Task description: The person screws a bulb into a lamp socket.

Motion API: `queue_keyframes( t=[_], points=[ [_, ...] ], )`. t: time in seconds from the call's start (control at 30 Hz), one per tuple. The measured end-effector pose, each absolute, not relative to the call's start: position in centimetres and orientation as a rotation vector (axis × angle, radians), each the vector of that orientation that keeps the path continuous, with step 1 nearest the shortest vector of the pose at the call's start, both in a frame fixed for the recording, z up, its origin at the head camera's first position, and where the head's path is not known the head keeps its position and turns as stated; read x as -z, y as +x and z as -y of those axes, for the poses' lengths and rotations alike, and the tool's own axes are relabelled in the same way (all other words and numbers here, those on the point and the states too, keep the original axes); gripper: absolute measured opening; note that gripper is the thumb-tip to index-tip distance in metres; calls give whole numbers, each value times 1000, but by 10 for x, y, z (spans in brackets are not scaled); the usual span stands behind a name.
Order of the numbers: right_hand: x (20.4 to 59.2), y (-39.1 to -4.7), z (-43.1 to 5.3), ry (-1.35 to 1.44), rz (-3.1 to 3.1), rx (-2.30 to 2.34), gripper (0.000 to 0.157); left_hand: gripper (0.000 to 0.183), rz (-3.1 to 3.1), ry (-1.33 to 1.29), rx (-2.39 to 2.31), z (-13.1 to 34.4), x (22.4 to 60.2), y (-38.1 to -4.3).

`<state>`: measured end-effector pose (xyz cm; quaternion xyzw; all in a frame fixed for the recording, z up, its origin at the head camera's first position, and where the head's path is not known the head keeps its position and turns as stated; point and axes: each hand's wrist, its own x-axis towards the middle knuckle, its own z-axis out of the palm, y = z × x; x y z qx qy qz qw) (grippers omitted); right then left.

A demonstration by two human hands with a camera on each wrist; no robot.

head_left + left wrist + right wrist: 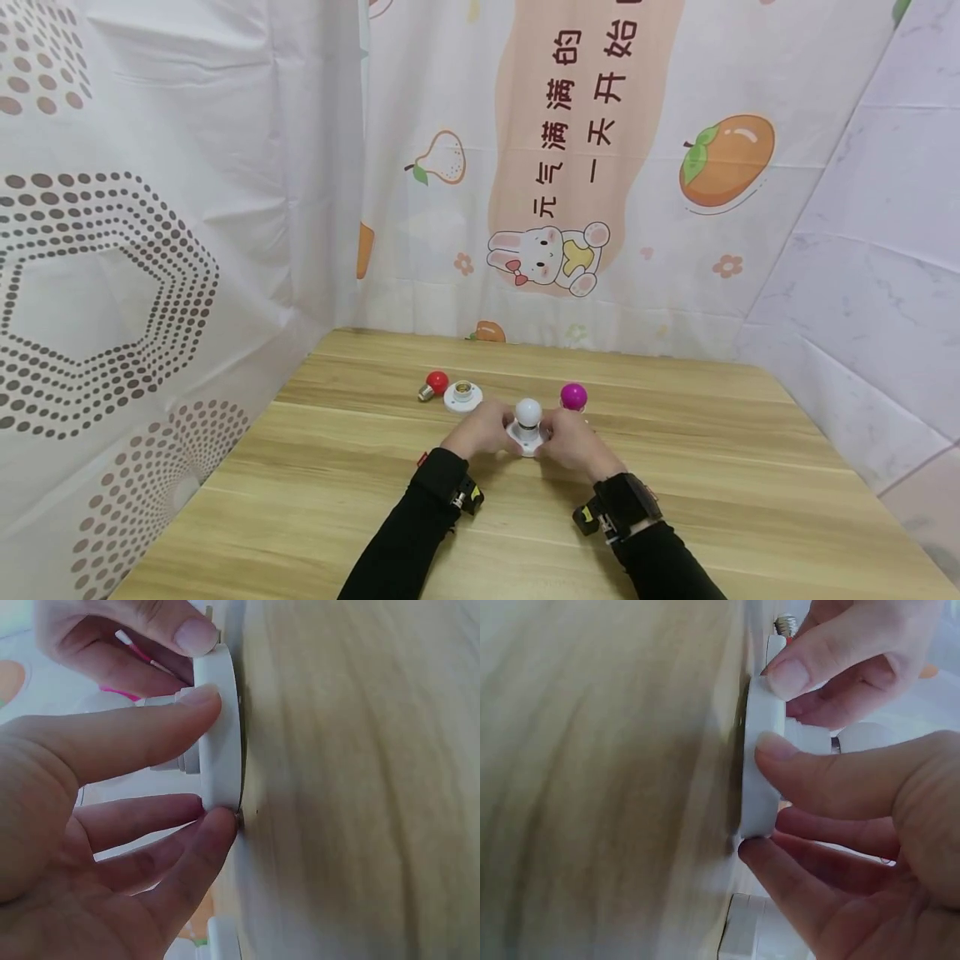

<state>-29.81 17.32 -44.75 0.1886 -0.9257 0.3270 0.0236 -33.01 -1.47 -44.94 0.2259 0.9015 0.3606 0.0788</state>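
In the head view a white light bulb [528, 412] stands upright in a round white lamp holder [527, 447] on the table. My left hand [486, 431] grips the holder's left edge, and my right hand [576, 442] grips its right edge. The left wrist view shows the left thumb [176, 720] on top of the holder's base [222, 750], with fingertips at its rim. From the right wrist, the right thumb [817, 776] lies on the base [761, 772] and fingers touch its rim. The base sits close to the tabletop; whether it touches cannot be told.
Left of the hands, a red bulb [437, 382] lies on its side beside a bulbless white lamp holder [462, 397]. Behind the right hand is a purple bulb [573, 396], its lower part mostly hidden. Printed curtains [637, 250] hang around the wooden table [750, 483].
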Motion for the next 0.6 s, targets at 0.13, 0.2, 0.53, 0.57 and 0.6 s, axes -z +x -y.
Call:
queue_keyframes(
  t=[0.13, 0.2, 0.53, 0.57, 0.6],
  points=[
    [449, -299, -171, 533, 2874, -957, 18, 35, -2756, 646, -1030, 11, 450, -329],
    [450, -299, -170, 499, 2883, -934, 18, 36, -2779, 628, -1013, 10, 451, -329],
    [452, -304, -167, 406, 2914, -879, 20, 28, -2804, 618, -1013, 10, 450, -329],
    [452, -305, -167, 398, 2917, -884, 20, 28, -2799, 613, -1015, 10, 450, -329],
    [452, -306, -167, 392, 2918, -887, 20, 29, -2795, 605, -1013, 10, 449, -328]
  ],
)
